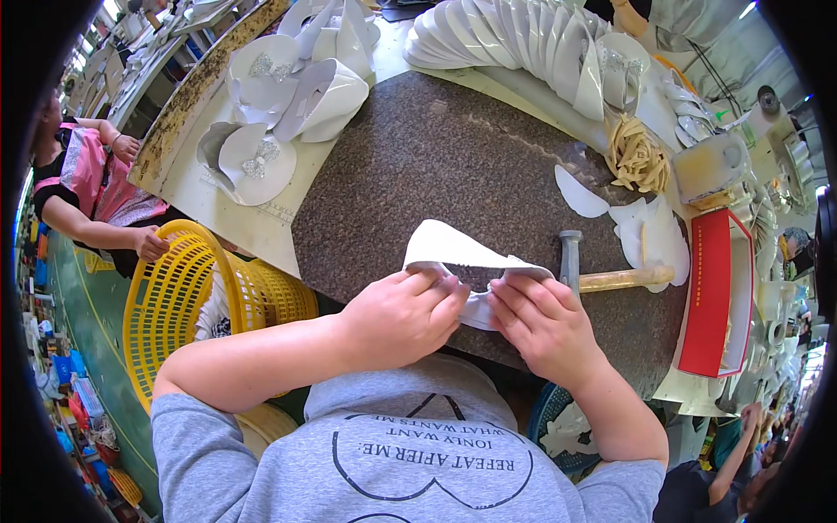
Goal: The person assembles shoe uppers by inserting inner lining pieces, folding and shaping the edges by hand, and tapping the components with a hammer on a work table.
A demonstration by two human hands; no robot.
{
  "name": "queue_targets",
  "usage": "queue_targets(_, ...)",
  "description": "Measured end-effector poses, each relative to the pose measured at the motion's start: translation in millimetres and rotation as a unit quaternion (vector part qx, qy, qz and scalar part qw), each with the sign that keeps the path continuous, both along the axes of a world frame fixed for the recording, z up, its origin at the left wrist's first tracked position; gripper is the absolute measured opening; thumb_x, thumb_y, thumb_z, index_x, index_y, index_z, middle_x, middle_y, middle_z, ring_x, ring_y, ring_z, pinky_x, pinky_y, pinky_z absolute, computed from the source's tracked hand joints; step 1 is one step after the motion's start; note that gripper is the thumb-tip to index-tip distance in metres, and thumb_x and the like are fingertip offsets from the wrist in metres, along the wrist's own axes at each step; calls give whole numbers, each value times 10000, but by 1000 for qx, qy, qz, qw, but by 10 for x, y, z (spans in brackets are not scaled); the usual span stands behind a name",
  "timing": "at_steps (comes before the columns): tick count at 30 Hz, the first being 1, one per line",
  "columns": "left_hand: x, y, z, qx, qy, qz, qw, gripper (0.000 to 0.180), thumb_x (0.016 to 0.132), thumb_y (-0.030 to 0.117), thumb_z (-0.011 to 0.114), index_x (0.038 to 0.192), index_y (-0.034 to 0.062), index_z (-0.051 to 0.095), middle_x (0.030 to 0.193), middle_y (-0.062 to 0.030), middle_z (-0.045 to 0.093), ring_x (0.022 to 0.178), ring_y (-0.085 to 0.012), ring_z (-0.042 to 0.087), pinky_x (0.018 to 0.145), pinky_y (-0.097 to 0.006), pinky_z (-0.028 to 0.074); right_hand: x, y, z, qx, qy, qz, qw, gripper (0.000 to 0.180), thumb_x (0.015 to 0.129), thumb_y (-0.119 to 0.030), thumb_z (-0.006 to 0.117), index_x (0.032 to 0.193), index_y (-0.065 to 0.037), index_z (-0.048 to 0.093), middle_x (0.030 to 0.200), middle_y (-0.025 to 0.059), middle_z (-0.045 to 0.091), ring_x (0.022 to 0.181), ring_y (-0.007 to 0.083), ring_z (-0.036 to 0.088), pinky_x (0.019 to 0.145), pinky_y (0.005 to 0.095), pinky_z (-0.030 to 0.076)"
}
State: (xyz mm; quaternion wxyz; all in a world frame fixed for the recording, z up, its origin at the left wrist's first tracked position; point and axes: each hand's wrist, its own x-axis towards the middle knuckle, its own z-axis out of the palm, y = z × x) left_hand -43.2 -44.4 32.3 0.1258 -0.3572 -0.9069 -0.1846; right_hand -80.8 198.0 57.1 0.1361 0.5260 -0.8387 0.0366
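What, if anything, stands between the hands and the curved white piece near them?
Nothing visible does: the left hand and the right hand hold the curved white piece directly. The hammer lies beside the right hand, outside that grip.

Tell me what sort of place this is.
Most likely a factory workshop doing handwork: many matching white pieces are lined up in a fan, a wooden-handled hammer rests on a dark stone slab, and a co-worker's hand is at a yellow basket.
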Motion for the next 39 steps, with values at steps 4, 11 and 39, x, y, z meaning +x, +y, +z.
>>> queue_targets(4, -43, 132, 58, -83, -19, 15, 996, 362, 821, 241, 673, 1113, 29, 637, 1026, -84, 615, 971, -220, 588, 812, -345, 513, -66, 21, -1, 30, -32, 31, 999, 332, 819, -198, 639, 1066, 23, 664, 1156, 123, 653, 1148, 244, 581, 983, 385, 450)
queue_targets(11, -124, 63, 121, -115, -45, -43, 991, 369, 825, 224, 614, 1138, 31, 642, 1036, -58, 599, 938, -194, 588, 801, -323, 522, -53, 18, -94, -55, -125, -6, 991, 390, 775, -209, 732, 1078, 23, 656, 1143, 125, 645, 1110, 280, 595, 973, 384, 478)
queue_targets(39, -134, 354, 50, -19, 14, 60, 998, 307, 700, 312, 743, 879, 106, 601, 837, -13, 544, 805, -186, 567, 684, -332, 464, -140, 132, -153, -105, -172, 31, 979, 282, 795, -74, 621, 1066, 1, 623, 1131, 105, 623, 1075, 270, 612, 895, 355, 529)
